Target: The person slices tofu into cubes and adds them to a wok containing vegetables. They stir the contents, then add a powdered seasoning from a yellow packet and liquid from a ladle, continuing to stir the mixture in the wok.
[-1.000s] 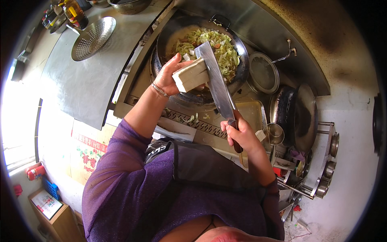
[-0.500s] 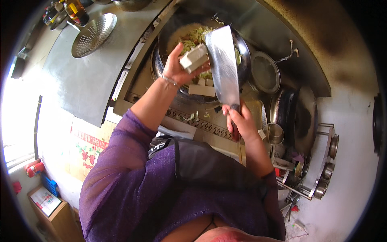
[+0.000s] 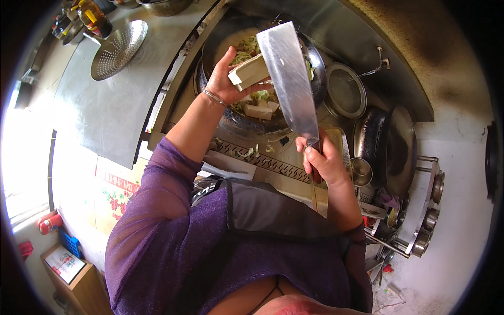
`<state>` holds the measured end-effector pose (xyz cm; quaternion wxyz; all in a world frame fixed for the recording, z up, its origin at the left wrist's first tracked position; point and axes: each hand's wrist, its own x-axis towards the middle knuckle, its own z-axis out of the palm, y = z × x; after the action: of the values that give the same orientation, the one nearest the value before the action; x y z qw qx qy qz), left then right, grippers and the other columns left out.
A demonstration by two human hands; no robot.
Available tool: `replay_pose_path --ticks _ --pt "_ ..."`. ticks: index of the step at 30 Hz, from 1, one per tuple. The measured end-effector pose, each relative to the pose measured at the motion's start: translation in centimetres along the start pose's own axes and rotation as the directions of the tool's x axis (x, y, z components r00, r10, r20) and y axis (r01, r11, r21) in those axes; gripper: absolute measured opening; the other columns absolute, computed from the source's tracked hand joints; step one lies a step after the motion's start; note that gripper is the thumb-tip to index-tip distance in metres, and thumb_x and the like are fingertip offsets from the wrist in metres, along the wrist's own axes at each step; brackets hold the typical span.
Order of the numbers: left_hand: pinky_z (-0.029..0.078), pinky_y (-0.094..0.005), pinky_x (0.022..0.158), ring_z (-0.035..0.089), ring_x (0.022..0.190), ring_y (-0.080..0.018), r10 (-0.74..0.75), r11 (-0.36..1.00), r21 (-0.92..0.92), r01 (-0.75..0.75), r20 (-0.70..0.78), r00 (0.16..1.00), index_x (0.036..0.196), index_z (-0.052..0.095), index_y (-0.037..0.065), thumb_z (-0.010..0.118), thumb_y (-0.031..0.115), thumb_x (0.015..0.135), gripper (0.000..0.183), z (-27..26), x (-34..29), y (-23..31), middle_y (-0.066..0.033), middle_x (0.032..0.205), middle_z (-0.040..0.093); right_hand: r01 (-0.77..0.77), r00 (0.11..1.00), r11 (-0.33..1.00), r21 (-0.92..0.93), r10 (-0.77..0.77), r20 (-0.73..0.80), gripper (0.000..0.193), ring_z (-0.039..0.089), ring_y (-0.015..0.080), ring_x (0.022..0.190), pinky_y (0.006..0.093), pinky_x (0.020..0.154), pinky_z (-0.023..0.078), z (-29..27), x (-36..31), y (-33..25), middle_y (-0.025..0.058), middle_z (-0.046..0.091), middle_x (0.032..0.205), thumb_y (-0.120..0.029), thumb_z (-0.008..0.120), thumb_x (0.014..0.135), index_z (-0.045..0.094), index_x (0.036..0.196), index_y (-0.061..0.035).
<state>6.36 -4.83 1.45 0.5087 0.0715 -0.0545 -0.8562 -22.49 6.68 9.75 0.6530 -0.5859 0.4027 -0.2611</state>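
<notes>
On the palm of my left hand (image 3: 224, 84) rests a white block of tofu (image 3: 249, 71), with the thumb raised to one side and fingers under it. My right hand (image 3: 324, 157) grips the handle of a wide cleaver (image 3: 290, 79). Its blade points away from me, its left edge beside the block's right end; whether they touch I cannot tell. Below both hands sits a large dark wok (image 3: 318, 79) holding shredded pale-green cabbage (image 3: 245, 48). Several cut tofu pieces (image 3: 258, 112) lie at its near side. Blade and hand cover the wok's middle.
A perforated metal strainer (image 3: 119, 50) lies on the steel counter (image 3: 105, 113) at left, bottles (image 3: 94, 17) behind it. Right of the wok are a round-rimmed pot (image 3: 346, 92), a tap (image 3: 383, 63), a ladle (image 3: 361, 171) and upright woks (image 3: 396, 149). Cabbage scraps (image 3: 249, 153) lie along the stove front.
The cleaver's tip has shifted up and left, while its handle has moved slightly right. My left hand has moved a little up and left with the tofu. Tofu pieces at the wok's near side sit differently.
</notes>
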Motion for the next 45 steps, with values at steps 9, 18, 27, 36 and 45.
replay_pose_path --ticks 9,18,27,36,45 --pt "0.035 -0.0614 0.105 0.053 0.123 -0.0342 -0.108 0.994 0.007 0.109 0.183 0.977 0.136 0.05 0.006 0.038 0.074 0.088 0.084 -0.8 -0.4 0.1 -0.0147 0.133 0.057 -0.137 0.991 0.99 -0.041 0.137 -0.005 0.039 0.052 0.0081 0.052 0.0217 0.047 0.045 1.2 1.0 0.5 0.0076 0.054 0.096 -0.012 0.049 0.094 0.038 0.13 -0.0032" --pt "0.037 -0.0562 0.102 0.054 0.121 -0.0327 -0.069 0.993 0.097 0.07 -0.009 0.998 0.129 0.057 0.008 0.039 0.074 0.088 0.08 -0.7 -0.5 -1.3 -0.0139 0.128 0.06 -0.168 0.985 0.986 -0.023 0.168 0.033 0.039 0.051 0.0085 0.05 0.0218 0.045 0.044 1.1 2.2 2.2 0.0086 0.053 0.097 -0.011 0.048 0.095 0.037 0.131 -0.0023" --pt "0.037 -0.0555 0.105 0.055 0.117 -0.0329 0.013 0.997 -0.071 -0.017 -0.059 0.998 0.128 0.057 0.006 0.045 0.07 0.088 0.077 -0.7 -0.2 -0.6 -0.0133 0.125 0.061 -0.02 1.0 0.999 0.043 0.021 -0.017 0.052 0.051 0.0079 0.052 0.0231 0.05 0.047 1.6 0.8 0.9 0.0089 0.052 0.097 -0.011 0.049 0.092 0.032 0.14 0.0001" --pt "0.037 -0.0494 0.106 0.055 0.119 -0.0294 -0.015 1.0 -0.009 0.014 -0.184 0.983 0.127 0.058 0.009 0.043 0.074 0.086 0.078 0.2 0.5 -0.6 -0.0096 0.127 0.061 -0.08 0.996 0.997 0.022 0.079 0.028 0.046 0.051 0.0076 0.051 0.0223 0.048 0.046 1.9 1.8 0.1 0.0063 0.054 0.095 -0.01 0.05 0.093 0.035 0.136 -0.0019" --pt "0.025 -0.0489 0.113 0.047 0.13 -0.0285 -0.074 0.995 0.069 0.074 0.002 0.997 0.143 0.046 0.012 0.018 0.085 0.083 0.099 1.0 0.3 -1.0 -0.0081 0.141 0.052 -0.194 0.979 0.981 0.03 0.192 0.065 0.031 0.051 0.0083 0.049 0.0223 0.044 0.044 2.0 3.1 1.2 0.0052 0.055 0.093 -0.013 0.051 0.094 0.044 0.123 -0.0028"
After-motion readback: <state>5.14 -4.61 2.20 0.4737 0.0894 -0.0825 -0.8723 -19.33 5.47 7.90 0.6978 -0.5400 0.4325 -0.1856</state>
